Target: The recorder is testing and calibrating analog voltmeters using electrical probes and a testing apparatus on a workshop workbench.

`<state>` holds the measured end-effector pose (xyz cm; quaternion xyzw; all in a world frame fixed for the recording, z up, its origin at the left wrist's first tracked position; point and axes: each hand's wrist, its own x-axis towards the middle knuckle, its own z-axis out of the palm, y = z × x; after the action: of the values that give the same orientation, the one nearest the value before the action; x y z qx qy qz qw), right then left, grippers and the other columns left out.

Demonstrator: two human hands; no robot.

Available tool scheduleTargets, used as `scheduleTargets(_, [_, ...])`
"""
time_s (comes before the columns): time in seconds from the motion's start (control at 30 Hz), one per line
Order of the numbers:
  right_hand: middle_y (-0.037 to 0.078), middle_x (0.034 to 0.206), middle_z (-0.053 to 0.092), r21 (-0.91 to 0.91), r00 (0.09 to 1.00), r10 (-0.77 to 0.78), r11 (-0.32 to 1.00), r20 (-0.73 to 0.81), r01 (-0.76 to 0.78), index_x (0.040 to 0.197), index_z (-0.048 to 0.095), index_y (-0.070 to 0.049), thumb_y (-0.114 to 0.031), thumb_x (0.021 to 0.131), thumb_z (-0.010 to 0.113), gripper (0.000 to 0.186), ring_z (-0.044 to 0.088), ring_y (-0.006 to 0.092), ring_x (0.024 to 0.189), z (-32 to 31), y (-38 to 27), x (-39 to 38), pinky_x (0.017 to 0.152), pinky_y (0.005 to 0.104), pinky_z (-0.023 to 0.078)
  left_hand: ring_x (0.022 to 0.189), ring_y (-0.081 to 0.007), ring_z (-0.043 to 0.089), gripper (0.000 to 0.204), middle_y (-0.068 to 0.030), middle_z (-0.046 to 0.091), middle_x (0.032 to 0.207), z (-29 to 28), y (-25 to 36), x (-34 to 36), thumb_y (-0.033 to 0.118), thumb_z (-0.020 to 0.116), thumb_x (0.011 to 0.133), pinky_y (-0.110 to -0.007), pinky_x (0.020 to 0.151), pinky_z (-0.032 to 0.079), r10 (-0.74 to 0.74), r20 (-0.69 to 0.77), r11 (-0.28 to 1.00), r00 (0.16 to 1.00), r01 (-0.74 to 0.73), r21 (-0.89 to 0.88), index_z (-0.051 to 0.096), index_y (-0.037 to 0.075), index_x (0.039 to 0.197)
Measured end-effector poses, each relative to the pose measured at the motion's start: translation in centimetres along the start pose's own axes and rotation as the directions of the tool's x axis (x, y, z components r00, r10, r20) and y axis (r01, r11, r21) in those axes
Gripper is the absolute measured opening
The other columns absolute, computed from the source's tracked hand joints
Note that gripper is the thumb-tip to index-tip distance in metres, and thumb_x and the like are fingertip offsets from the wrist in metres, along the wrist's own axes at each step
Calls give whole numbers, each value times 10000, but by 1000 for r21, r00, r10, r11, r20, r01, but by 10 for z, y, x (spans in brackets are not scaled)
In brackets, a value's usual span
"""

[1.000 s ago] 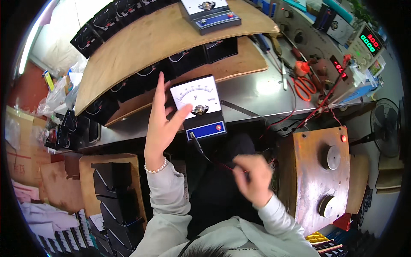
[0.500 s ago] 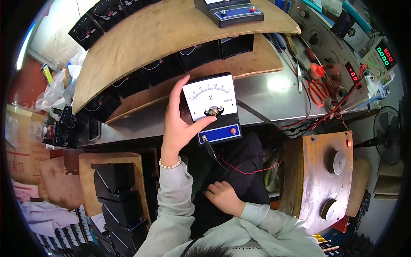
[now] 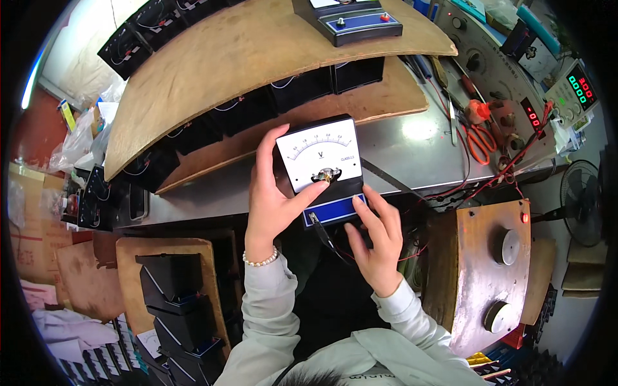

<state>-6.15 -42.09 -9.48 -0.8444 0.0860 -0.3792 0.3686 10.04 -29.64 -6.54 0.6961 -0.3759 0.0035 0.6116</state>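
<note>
A black desktop voltmeter [image 3: 321,145] with a white scale face and a blue lower panel is held tilted over the bench's front edge. My left hand [image 3: 270,204] is closed around its left side, the thumb pressing beside the small opening where bare inner parts show. At the lower right corner is my right hand [image 3: 378,241]; its fingertips touch the blue panel and side, covering the red terminal, with the thumb by the front edge. A black clip lead [image 3: 320,230] bites the left terminal and hangs down.
Another meter [image 3: 367,26] stands on the curved wooden board [image 3: 257,55], with black meter cases [image 3: 241,116] beneath. Orange-handled scissors [image 3: 479,143] and other tools lie right, near a power supply [image 3: 575,90]. A wooden box with knobs [image 3: 479,270] stands right; stacked cases [image 3: 170,276] stand left.
My right hand has risen from my lap to the voltmeter's lower right corner. The voltmeter has shifted slightly down and right in my left hand, and its needle position is hard to make out.
</note>
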Motion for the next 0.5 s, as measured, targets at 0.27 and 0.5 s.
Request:
scheduleTargets(0.27, [160, 1350, 612, 36, 999, 26, 999, -44, -24, 1239, 672, -68, 60, 746, 772, 518, 639, 314, 1032, 8, 5, -7, 874, 373, 520, 1149, -240, 621, 855, -164, 602, 1246, 5, 1, -3, 70, 868, 716, -371, 956, 512, -23, -76, 998, 997, 19, -55, 400, 31, 1431])
scheduleTargets(0.5, [172, 1348, 610, 45, 999, 23, 999, -45, -21, 1237, 669, -54, 79, 756, 759, 508, 644, 313, 1026, 8, 5, -6, 868, 367, 526, 1141, -246, 626, 863, -170, 600, 1248, 6, 2, -3, 91, 883, 705, -371, 945, 512, 2, -86, 1000, 996, -4, -23, 409, 30, 1424])
